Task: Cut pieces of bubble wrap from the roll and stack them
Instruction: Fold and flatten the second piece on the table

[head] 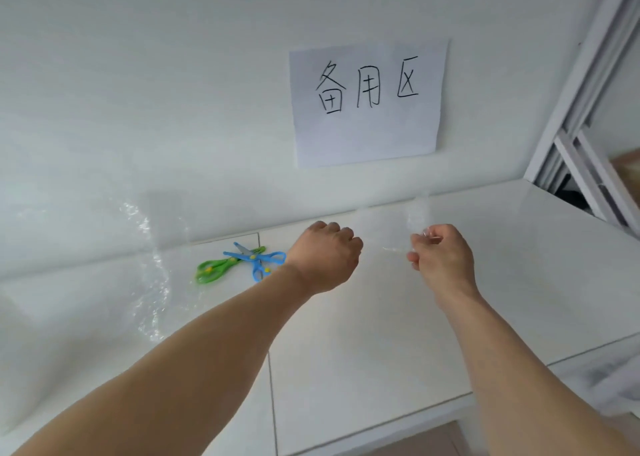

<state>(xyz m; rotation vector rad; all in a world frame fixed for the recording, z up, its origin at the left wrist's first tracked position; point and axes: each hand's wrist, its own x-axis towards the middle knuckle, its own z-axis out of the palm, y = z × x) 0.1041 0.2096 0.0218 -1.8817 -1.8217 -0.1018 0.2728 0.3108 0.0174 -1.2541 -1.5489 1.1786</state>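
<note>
1. The left hand (325, 254) is curled in a fist, seemingly gripping one edge of a clear, near-invisible piece of bubble wrap (388, 237); the right hand (441, 254) pinches its other edge; the piece stretches between them.
2. Risk: the slippery film may slip or land crooked; neither stack nor roll is plainly visible.
3. Left of the left hand lie green plastic scissors (214, 268) and blue plastic scissors (258, 260); the crinkled clear film (152, 282) beyond is hard to read.

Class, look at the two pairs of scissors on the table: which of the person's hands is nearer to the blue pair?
Left. The left hand is just right of the blue scissors, almost touching its handle. The right hand is farther right, beyond the left hand.
</note>
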